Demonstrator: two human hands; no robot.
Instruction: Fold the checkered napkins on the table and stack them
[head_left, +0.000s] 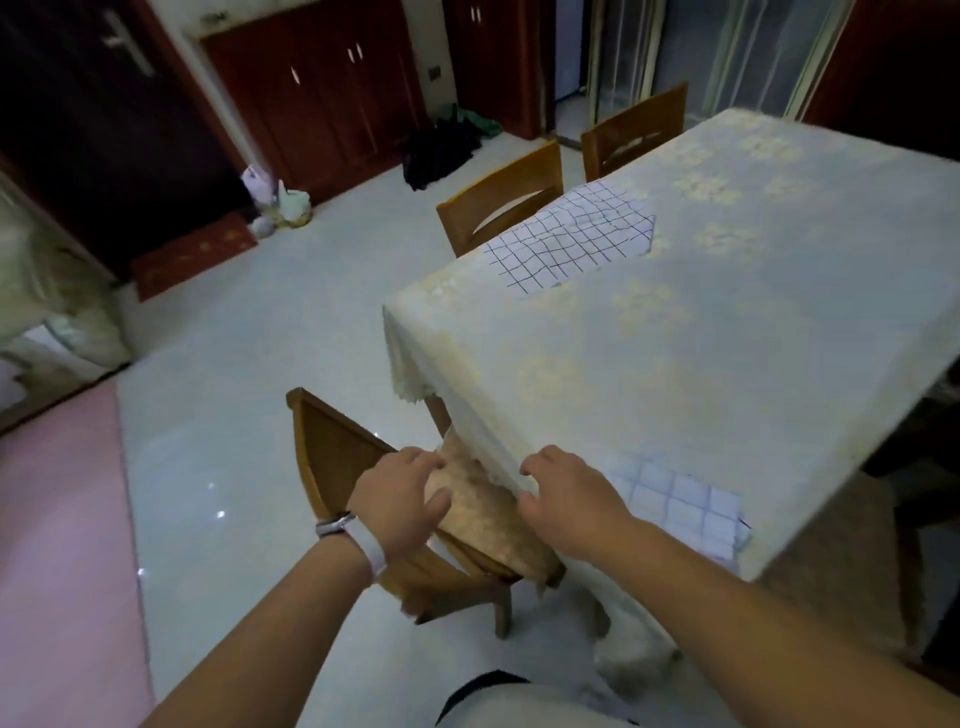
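A folded white napkin with a pale blue check (685, 506) lies at the near edge of the table (675, 374), just right of my right hand. A second checkered napkin with dark lines (571, 236) lies spread and rumpled at the table's far left edge. My right hand (566, 499) hovers over the near table edge with relaxed fingers and holds nothing. My left hand (400, 499), with a white wristband, is above the cushioned seat of a wooden chair (332, 457), fingers loosely spread and empty.
The table wears a cream floral cloth that hangs over its edges. Two more wooden chairs (498, 197) stand along the far left side. A pink mat (57, 545) covers the floor at left; bags (280, 200) and dark cloth (441, 148) lie by the red cabinets.
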